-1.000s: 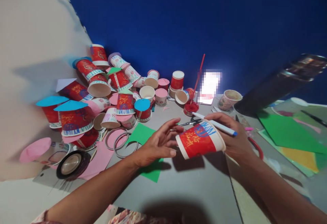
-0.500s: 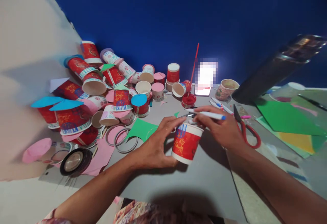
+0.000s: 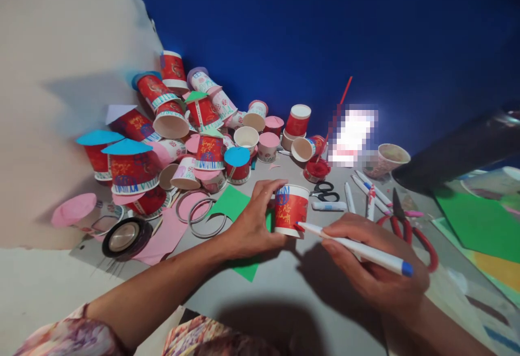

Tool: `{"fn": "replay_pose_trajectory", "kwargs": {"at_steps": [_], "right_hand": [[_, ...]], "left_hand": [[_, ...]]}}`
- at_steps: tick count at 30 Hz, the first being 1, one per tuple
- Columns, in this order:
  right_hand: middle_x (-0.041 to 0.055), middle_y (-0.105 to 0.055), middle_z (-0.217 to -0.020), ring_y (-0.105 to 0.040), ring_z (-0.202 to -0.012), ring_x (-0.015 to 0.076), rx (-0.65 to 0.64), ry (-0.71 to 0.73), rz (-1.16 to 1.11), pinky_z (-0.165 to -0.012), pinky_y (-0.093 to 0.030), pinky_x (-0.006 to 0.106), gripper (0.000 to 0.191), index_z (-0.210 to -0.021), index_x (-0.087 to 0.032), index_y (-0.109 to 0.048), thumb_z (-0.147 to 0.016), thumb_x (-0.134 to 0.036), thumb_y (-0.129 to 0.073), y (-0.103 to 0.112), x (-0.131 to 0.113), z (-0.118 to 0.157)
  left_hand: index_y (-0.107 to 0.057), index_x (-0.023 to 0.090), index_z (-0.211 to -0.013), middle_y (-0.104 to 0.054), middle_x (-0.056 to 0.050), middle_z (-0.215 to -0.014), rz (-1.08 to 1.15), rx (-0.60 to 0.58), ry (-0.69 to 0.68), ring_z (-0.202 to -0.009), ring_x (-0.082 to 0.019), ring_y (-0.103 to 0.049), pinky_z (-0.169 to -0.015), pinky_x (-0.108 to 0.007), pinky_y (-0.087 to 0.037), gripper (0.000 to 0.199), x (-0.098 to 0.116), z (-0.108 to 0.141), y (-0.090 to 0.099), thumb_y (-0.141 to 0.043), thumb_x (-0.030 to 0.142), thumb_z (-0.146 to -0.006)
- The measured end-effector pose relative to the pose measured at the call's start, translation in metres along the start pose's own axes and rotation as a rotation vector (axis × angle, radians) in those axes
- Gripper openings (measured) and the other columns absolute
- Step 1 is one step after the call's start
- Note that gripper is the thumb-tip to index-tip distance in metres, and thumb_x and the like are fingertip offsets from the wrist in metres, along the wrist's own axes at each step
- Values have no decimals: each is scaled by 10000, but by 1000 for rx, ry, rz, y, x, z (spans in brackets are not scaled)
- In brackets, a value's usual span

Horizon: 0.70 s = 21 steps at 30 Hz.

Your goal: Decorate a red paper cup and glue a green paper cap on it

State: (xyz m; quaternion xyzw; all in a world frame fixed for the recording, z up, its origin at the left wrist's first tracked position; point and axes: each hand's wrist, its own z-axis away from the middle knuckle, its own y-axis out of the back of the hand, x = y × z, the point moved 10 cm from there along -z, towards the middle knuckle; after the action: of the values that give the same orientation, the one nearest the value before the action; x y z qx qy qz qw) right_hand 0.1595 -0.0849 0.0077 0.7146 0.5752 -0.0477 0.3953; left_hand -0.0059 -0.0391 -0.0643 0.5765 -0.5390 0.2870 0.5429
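A red paper cup (image 3: 290,212) with white bands and blue pen lines near its top is held upright above the grey table. My left hand (image 3: 254,223) grips it from the left, thumb at the lower edge and fingers at the upper edge. In my right hand (image 3: 369,258) is a white marker (image 3: 365,250) with a blue end, its tip at the lower right side of the cup. Green paper (image 3: 231,201) lies partly under my left hand. Behind the cup are small black-handled scissors (image 3: 324,192) and a capped marker (image 3: 329,206).
Decorated cups (image 3: 134,172) are heaped at the left, near metal rings (image 3: 206,226) and a tape roll (image 3: 124,237). Red-handled scissors (image 3: 426,247), more markers (image 3: 349,198), a paint pot (image 3: 317,170) and a dark cylinder (image 3: 455,158) stand or lie to the right and back.
My right hand has moved down and right from the cup's top, bringing the marker tip to its lower side. The cup looks more upright. The view has shifted, uncovering the small scissors.
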Motion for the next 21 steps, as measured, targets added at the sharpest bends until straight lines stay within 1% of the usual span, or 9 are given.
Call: {"fn": "replay_pose_trajectory", "kwargs": {"at_steps": [4, 10, 14, 21], "right_hand": [[26, -731, -817, -699, -711, 161, -11, 38, 41, -623, -541, 286, 166, -1043, -198, -664, -925, -83, -681, 0, -1, -2], [23, -731, -786, -693, -685, 154, -55, 29, 62, -608, -537, 279, 115, -1007, -195, -667, -934, -107, -681, -4, -1, -4], [27, -731, -795, -684, -677, 153, -60, 33, 46, -603, -535, 282, 126, -1019, -192, -668, -933, -101, -680, -5, -1, -3], [26, -736, -799, -683, -682, 142, -56, 48, 67, -609, -530, 264, 111, -1014, -187, -672, -936, -108, -678, -6, -4, -5]], "left_hand": [[-408, 278, -1490, -425, -122, -1433, -94, -52, -42, -1381, -332, -472, -1157, -513, -471, 983, 0, 0, -5, -868, 161, -630], [-360, 320, -1492, -422, -111, -1419, -151, -63, -74, -1380, -325, -471, -1149, -535, -486, 967, 2, 1, -8, -828, 156, -662], [-356, 313, -1491, -418, -113, -1417, -154, -67, -83, -1377, -317, -478, -1150, -522, -489, 954, 3, 1, -8, -821, 157, -672], [-364, 314, -1490, -424, -110, -1406, -139, -77, -57, -1363, -337, -493, -1146, -543, -486, 960, 3, 1, -10, -846, 194, -668]]}}
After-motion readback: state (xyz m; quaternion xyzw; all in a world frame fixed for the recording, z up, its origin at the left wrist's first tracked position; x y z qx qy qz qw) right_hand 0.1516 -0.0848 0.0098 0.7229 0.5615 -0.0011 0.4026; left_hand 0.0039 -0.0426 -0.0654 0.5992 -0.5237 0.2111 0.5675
